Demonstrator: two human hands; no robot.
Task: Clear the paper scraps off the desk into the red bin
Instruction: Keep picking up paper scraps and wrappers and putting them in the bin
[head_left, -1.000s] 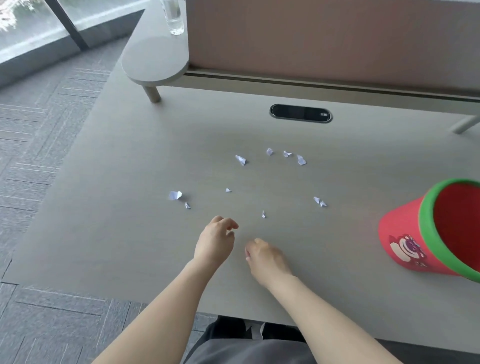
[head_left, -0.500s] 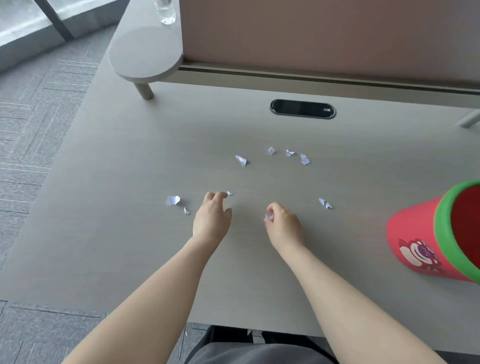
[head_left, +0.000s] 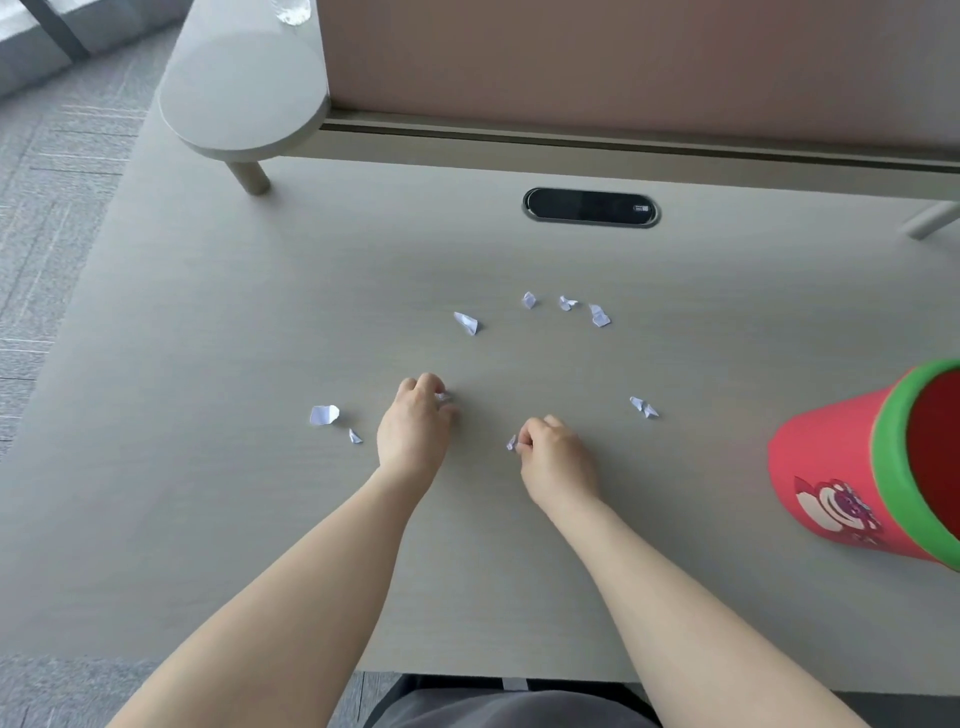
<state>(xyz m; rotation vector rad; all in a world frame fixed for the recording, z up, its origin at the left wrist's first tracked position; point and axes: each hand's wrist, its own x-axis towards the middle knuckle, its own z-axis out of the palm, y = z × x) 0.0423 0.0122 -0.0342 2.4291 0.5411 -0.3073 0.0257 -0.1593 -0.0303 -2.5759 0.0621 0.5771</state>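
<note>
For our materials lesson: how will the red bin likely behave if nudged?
The red bin looks tall and flares toward its green rim, so a high push might tip it. No contents show, so it is probably light and may slide on the smooth desk.

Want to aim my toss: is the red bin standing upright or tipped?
Tipped. The red bin leans on the desk, its green-rimmed mouth facing the camera.

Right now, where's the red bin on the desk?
In the head view the red bin is at the desk's far right edge, partly out of frame, right of the right hand; the nearest scraps lie to its left.
</note>
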